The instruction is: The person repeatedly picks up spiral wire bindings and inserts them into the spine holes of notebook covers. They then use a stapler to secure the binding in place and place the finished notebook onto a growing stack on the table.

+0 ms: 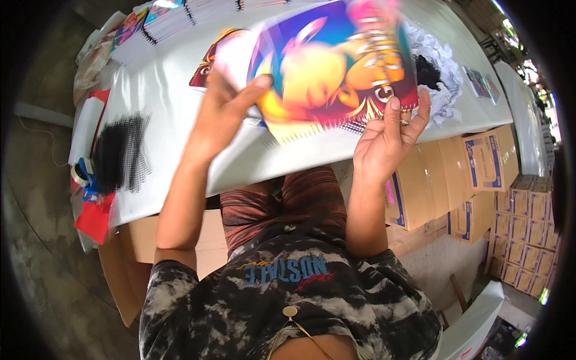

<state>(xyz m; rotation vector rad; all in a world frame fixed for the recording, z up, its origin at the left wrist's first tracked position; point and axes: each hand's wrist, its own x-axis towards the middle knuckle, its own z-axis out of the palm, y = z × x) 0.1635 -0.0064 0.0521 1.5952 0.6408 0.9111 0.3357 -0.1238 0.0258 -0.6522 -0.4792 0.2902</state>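
Note:
A colourful printed booklet cover (312,78), blurred by motion, is tilted above the white table. Small teeth or holes run along its lower edge; I cannot tell whether a coil is in it. My left hand (225,114) grips its left side, thumb on top and fingers behind. At the lower right corner, my right hand (387,138) pinches the edge between thumb and fingers. Partly hidden behind the left hand lies another dark red printed cover (203,71). Left of my left forearm rests a pile of black binding coils (123,150).
Spiral-bound books (168,25) line the table's far left edge. A blue tape dispenser (87,180) stands by red sheet material (96,221). Crumpled white wrapping (447,96) with something black in it lies right. Cardboard boxes (429,177) stand below the table's right side, with stacked cartons (522,234) beyond.

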